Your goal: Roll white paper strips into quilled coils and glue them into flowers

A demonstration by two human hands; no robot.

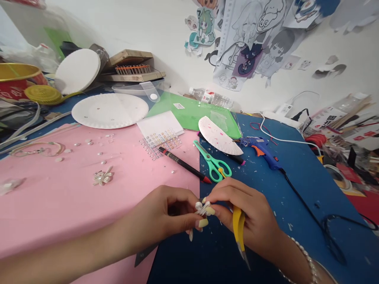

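Near the front edge of the table, a small white looped, curled piece [203, 208] is pinched between both hands. My left hand [174, 213] grips it from the left with thumb and fingertips. From the right, my right hand [251, 209] holds the same piece by its fingertips. Yellow tweezers [238, 227] are also tucked in my right hand, their metal points hanging downward. Beyond the hands lie green scissors [211, 159] and a black marker with red ends [185, 163]. A white flower-like ornament with a pearl [103, 176] rests on the pink sheet.
The pink sheet [118, 205] covers the left of the blue table [296, 189]. A blue glue gun [266, 154] lies at right, its black cord trailing forward. Rhinestone stickers [161, 138], a paper plate [109, 110] and a cut plate piece [219, 136] are further back.
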